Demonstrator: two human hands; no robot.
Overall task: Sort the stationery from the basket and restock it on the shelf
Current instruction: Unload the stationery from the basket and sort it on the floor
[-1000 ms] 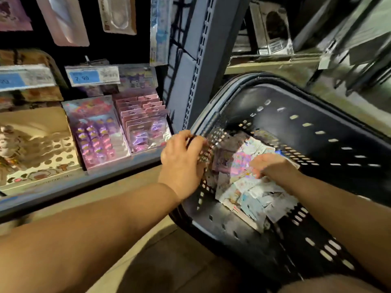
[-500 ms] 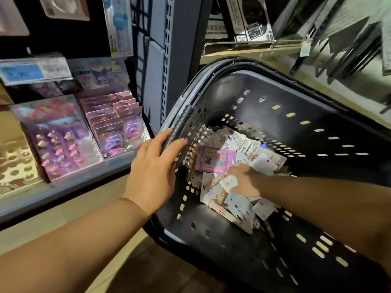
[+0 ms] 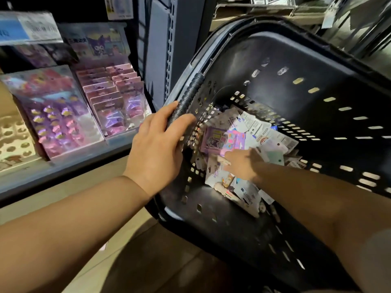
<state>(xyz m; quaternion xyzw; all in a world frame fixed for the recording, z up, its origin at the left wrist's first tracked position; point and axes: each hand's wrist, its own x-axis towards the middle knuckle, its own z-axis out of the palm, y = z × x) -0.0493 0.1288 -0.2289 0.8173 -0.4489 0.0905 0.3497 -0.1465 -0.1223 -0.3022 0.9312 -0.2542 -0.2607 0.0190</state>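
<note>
Stationery packets [image 3: 220, 140] lie heaped under my right hand [image 3: 243, 163], which reaches into the basket [image 3: 275, 60]; blur hides whether its fingers pinch one. My left hand [image 3: 156, 144] clasps the handle [image 3: 188, 96], thumb and forefinger astride it, probably holding the basket tilted toward me for sorting.

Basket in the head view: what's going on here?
A person is working beside a shop shelf. Their left hand grips the ribbed handle at the rim of a black plastic basket, which is tipped so its inside shows. Their right hand reaches into the pile of carded stationery packs at its bottom, fingers by a purple pack. Motion blur hides whether it holds anything. Rows of pink packs stand on the shelf.
</note>
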